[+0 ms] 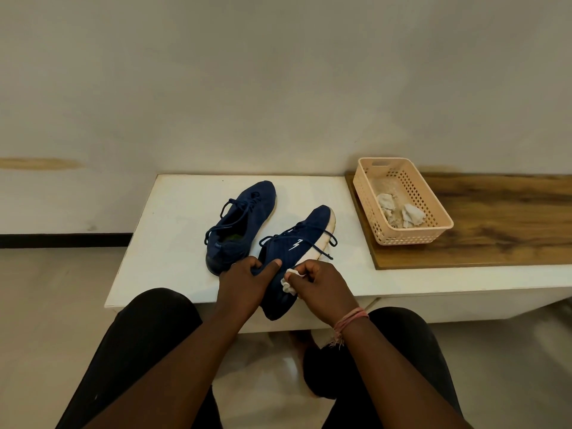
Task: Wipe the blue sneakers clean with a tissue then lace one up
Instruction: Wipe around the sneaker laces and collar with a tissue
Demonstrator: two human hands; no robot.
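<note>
The right hand (322, 289) pinches a small crumpled white tissue (289, 281) and presses it on the heel side of a dark blue cloth sneaker with a white sole (297, 243). The left hand (244, 283) grips that shoe's heel collar. The shoe tips onto its side at the near edge of the white table (173, 230). A second dark blue sneaker (240, 224) sits upright just left of it. Far right, a peach plastic basket (402, 199) holds used tissues (399, 212).

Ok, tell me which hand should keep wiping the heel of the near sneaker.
Right hand: it pinches the tissue against the near sneaker, while the left hand grips its collar.
</note>
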